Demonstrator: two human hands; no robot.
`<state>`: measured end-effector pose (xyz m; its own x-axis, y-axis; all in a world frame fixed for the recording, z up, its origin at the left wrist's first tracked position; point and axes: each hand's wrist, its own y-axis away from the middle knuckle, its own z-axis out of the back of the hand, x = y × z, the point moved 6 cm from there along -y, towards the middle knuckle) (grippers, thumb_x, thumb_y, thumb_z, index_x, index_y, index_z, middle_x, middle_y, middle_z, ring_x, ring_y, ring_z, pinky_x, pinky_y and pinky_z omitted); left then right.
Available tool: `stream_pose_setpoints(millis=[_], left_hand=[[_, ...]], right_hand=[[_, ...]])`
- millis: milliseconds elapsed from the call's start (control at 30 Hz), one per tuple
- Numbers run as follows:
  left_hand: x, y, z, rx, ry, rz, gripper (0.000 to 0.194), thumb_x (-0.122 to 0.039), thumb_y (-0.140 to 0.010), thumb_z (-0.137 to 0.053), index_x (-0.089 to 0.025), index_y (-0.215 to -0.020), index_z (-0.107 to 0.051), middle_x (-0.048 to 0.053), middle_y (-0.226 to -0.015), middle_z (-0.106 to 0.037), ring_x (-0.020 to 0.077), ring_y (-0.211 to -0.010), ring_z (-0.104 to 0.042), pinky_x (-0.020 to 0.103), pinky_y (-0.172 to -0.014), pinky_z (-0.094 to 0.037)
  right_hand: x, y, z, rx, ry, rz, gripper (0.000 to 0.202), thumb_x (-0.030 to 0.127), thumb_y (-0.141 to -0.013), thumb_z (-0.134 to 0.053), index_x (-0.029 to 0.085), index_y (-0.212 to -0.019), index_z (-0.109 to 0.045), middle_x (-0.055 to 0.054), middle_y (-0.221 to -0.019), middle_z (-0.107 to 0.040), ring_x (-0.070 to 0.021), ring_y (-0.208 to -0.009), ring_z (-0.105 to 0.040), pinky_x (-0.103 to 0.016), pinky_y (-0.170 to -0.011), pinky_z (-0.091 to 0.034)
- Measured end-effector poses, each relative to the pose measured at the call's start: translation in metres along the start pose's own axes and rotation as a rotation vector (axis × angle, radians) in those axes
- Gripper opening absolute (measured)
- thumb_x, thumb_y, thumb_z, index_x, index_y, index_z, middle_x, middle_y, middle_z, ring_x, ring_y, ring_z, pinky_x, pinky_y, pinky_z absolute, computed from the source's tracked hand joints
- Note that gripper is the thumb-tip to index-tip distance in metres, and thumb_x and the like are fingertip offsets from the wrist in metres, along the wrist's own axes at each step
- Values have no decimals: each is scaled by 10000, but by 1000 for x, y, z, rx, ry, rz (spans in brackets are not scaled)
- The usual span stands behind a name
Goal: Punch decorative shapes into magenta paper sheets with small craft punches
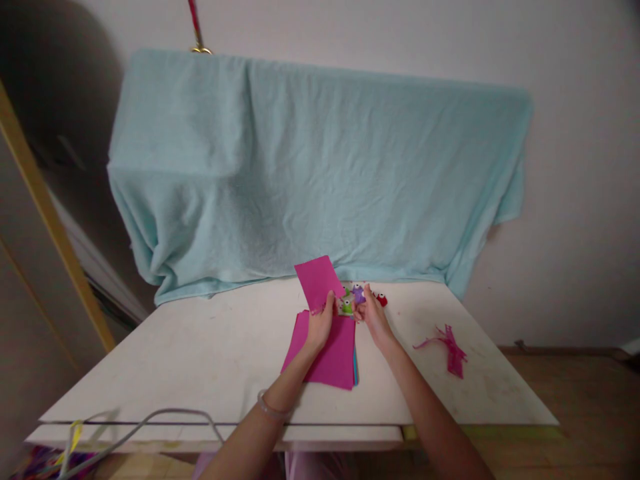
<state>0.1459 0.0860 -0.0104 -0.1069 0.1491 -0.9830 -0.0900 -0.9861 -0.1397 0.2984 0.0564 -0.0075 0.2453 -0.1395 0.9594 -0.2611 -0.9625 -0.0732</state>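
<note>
A square magenta sheet (319, 281) is pinched in my left hand (323, 323), thumb on top, tilted up above the table. Under that hand lies a stack of larger sheets (336, 363), magenta on top with a blue edge showing at its right. My right hand (371, 315) is just to the right of the sheet, thumb up and fingers curled; whether it holds anything small is too unclear to tell. Behind and between the hands sit small green (347, 305), purple (358, 293) and red (382, 300) figures with eyes, partly hidden.
Magenta scraps (454, 352) lie on the right of the white table (210, 353). A light blue cloth (320, 167) hangs behind it. A grey cable (175, 411) crosses the front left edge, near a yellow tie.
</note>
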Motion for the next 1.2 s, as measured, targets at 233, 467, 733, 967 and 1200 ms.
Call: stream_pose_setpoints(millis=[233,467,733,967,1200], left_hand=[[2,-1,-3,21,-11,-4,553,-633,-865,-390,-189,-588,-567,37,-561,-568,187,-586,-519,292,-677,-393],[-6,6,-3,31,86,3,440,-557,-847,-515,-155,-873,-692,82,-695,-669,247,-817,-631,318,-828,-433],[-1,4,-4,47,77,44,515,-572,-879,-443,-126,-926,-697,121,-794,-697,259,-885,-639,351,-901,-416],[-8,7,-4,76,126,39,479,-554,-851,-510,-133,-988,-694,99,-770,-698,261,-898,-644,324,-900,-418],[-3,7,-7,107,62,48,566,-624,-860,-430,-127,-884,-698,104,-729,-690,246,-800,-635,322,-850,-431]], right_hand=[[-4,7,-16,133,155,12,518,733,-783,-477,227,-674,-476,56,-417,-434,-83,-345,-307,-243,-380,-182],[-12,8,-22,170,175,-24,519,744,-753,-508,236,-647,-493,52,-427,-446,-83,-349,-314,-251,-385,-201],[-12,10,-26,197,132,-36,477,707,-777,-518,237,-702,-510,60,-446,-459,-71,-341,-310,-231,-372,-189],[-8,12,-27,202,102,-48,471,704,-747,-556,236,-735,-505,70,-455,-472,-70,-338,-324,-224,-372,-201],[-11,10,-26,222,109,-36,461,692,-802,-496,237,-734,-476,68,-466,-459,-71,-345,-319,-225,-382,-198]])
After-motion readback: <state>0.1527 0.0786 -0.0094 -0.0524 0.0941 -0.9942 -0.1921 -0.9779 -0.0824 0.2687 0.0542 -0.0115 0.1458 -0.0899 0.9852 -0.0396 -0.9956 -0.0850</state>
